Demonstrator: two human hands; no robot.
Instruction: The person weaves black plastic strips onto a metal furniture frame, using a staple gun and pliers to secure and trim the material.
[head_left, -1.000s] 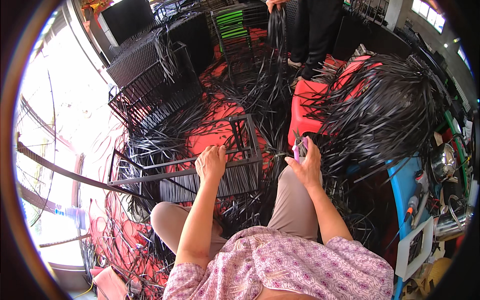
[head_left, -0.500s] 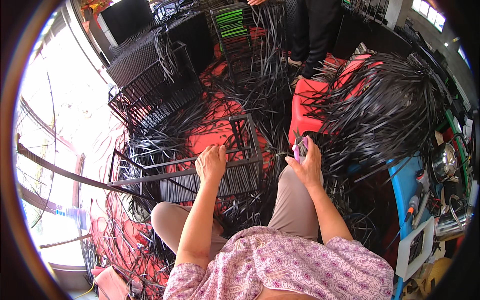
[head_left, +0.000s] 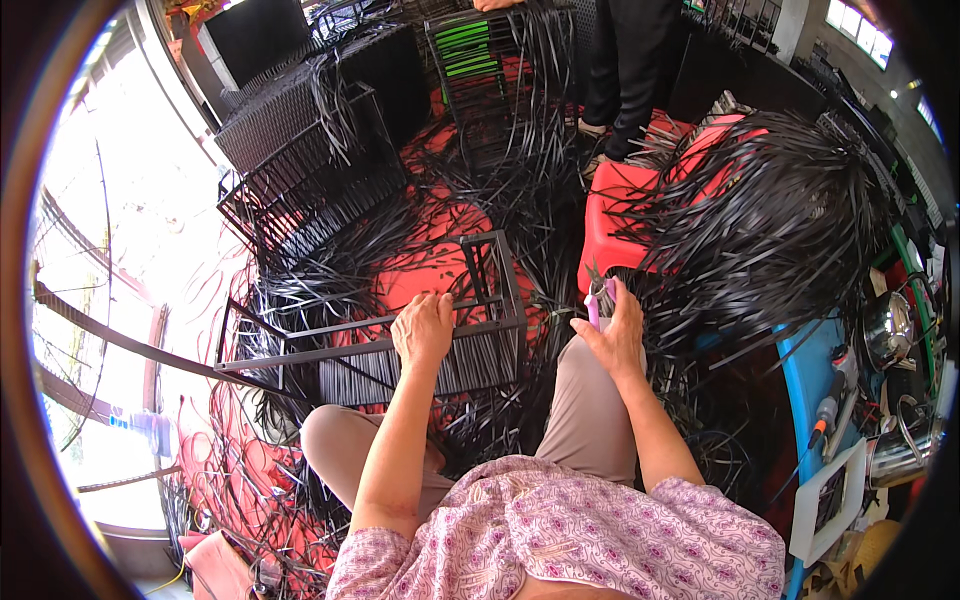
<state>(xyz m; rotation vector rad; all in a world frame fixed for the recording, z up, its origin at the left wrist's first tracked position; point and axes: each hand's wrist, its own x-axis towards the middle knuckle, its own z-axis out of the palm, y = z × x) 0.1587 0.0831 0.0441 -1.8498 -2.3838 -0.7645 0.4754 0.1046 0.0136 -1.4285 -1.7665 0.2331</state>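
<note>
My left hand [head_left: 423, 330] is closed over the top bar of a black metal frame [head_left: 490, 325], its fingers bent over the far side. The frame lies across in front of my knees, with black strips woven closely over its lower panel [head_left: 430, 370]. To the right, above my knee, my right hand [head_left: 618, 335] grips a pair of pliers [head_left: 597, 297] with pink handles. Their narrow jaws point up and away from me, with nothing seen between them. The pliers are apart from the frame.
Loose black strips lie thickly over the red floor covering [head_left: 430, 270]. A large bundle of strips [head_left: 790, 210] rests on a red stool [head_left: 612, 215] at right. More black frames [head_left: 310, 180] stand at the back, near a person in dark trousers [head_left: 628, 70]. Tools lie by a blue surface [head_left: 808, 375].
The other person's hand at the top edge has shifted slightly left. My hands, the frame and the pliers keep nearly the same places.
</note>
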